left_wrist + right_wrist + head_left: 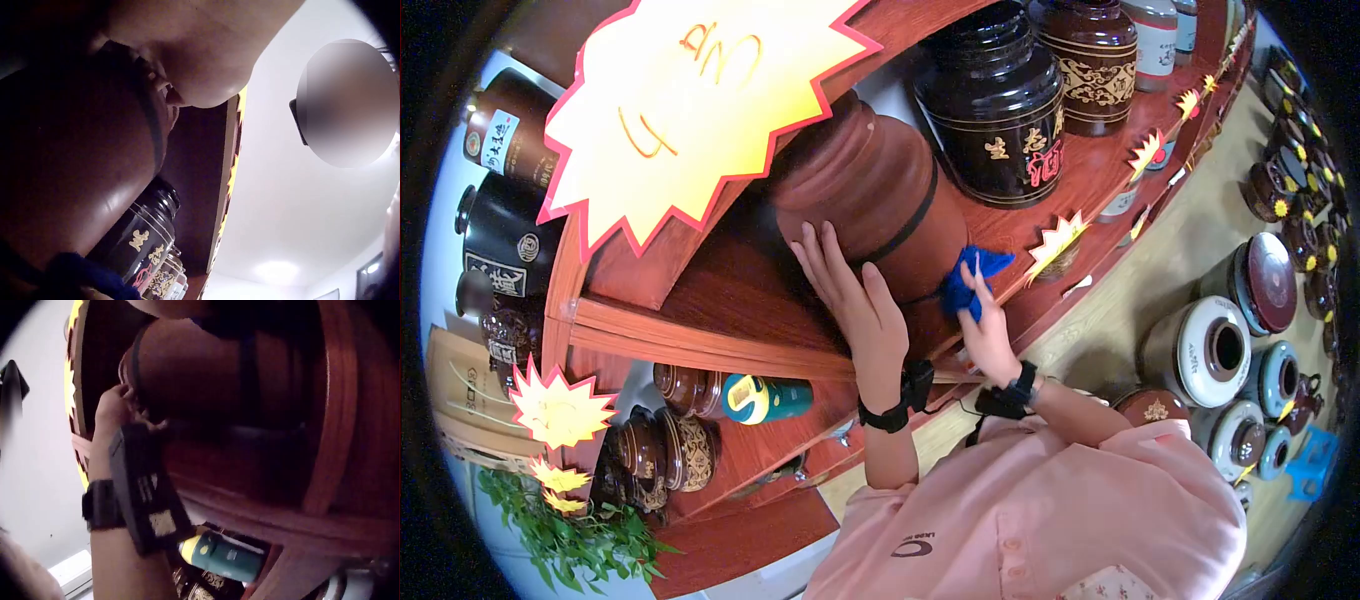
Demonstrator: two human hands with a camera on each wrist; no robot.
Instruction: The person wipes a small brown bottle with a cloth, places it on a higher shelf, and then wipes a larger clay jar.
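Left hand [855,295]: fingers straight and close together, laid flat against the side of the brown jar [870,190]. Right hand [985,330]: fingers curled round a bunched blue cloth [967,280], which it presses to the lower part of the same jar, just beside the left hand.

Jar position: it stands on the red-brown wooden shelf [730,290], next to a black jar [1000,100] with gold lettering. A dark band runs round its body.

View comparison:
- Head view: the only one that shows both hands and the cloth together. It also shows a yellow star-shaped sign [690,90] on the shelf edge above.
- Left wrist view: the palm [200,50] is tight against the brown wall of the jar [75,156]. The black jar [140,244] is behind it, and a corner of the cloth [75,275] shows at the bottom edge.
- Right wrist view: it shows the left hand [112,406] near the jar's rim (its fingers are too dark to read here) and a green can [222,555] lying on the shelf below. The right hand's own grip cannot be made out in this view.
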